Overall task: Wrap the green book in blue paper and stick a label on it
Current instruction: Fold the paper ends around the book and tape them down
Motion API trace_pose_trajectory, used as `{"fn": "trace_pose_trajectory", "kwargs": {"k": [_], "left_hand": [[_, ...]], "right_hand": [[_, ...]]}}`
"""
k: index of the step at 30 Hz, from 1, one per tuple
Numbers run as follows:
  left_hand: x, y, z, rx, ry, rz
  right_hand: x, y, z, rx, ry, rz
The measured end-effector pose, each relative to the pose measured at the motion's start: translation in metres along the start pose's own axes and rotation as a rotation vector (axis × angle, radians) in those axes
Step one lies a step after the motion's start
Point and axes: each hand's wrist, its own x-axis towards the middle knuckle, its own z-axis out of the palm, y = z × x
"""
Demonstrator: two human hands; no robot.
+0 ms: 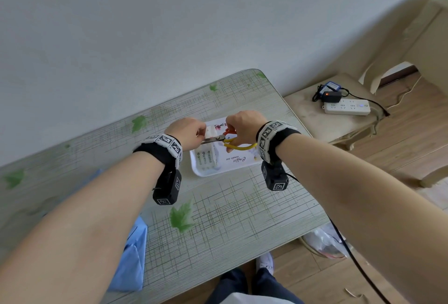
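My right hand grips the scissors by their yellow and red handles, over the white tray. The steel blades point left toward my left hand. That hand's fingers are curled and pinch something small and pale at the blade tips; I cannot make out what it is. A white pack of printed label sheets lies in the tray below the hands. The blue paper lies folded on the table at the lower left, mostly hidden under my left forearm. The green book is not visible.
The table has a grey cloth with green leaves and stands against a pale wall. To its right a low beige stool carries a power strip and a charger. A black cable hangs from my right wrist. A plastic bag lies on the floor.
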Motion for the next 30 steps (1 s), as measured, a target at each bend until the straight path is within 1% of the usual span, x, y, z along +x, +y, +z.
{"fn": "trace_pose_trajectory", "kwargs": {"k": [5,7,10,12,15,17,19,21,23,26,28,30], "left_hand": [[-0.002,0.006,0.003,-0.046,0.029,-0.052],[-0.001,0.005,0.000,-0.072,0.054,-0.072],[0.003,0.010,0.000,-0.132,0.081,-0.074],[0.005,0.015,0.003,-0.177,0.089,-0.070],[0.003,0.023,0.012,-0.209,0.088,-0.066],[0.003,0.027,0.018,-0.222,0.078,-0.067],[0.004,0.031,0.024,-0.245,0.069,-0.078],[0.004,0.035,0.029,-0.248,0.080,-0.086],[0.002,0.037,0.032,-0.242,0.109,-0.099],[-0.003,0.037,0.035,-0.240,0.139,-0.131],[-0.008,0.037,0.037,-0.242,0.145,-0.147],[-0.011,0.039,0.038,-0.254,0.161,-0.158]], "right_hand": [[-0.007,0.005,0.017,-0.008,0.044,0.071],[-0.014,0.012,0.024,0.075,-0.019,0.148],[-0.023,0.025,0.037,0.198,-0.132,0.317],[-0.027,0.029,0.043,0.198,-0.190,0.380],[-0.027,0.025,0.048,0.040,-0.277,0.326],[-0.025,0.019,0.051,-0.024,-0.282,0.258],[-0.025,0.016,0.052,-0.068,-0.261,0.224],[-0.026,0.011,0.047,-0.064,-0.164,0.198],[-0.022,0.001,0.044,0.053,-0.090,0.135],[-0.014,-0.021,0.050,0.265,-0.095,0.007],[-0.012,-0.031,0.055,0.344,-0.010,0.033],[-0.013,-0.033,0.057,0.422,0.138,0.067]]}}
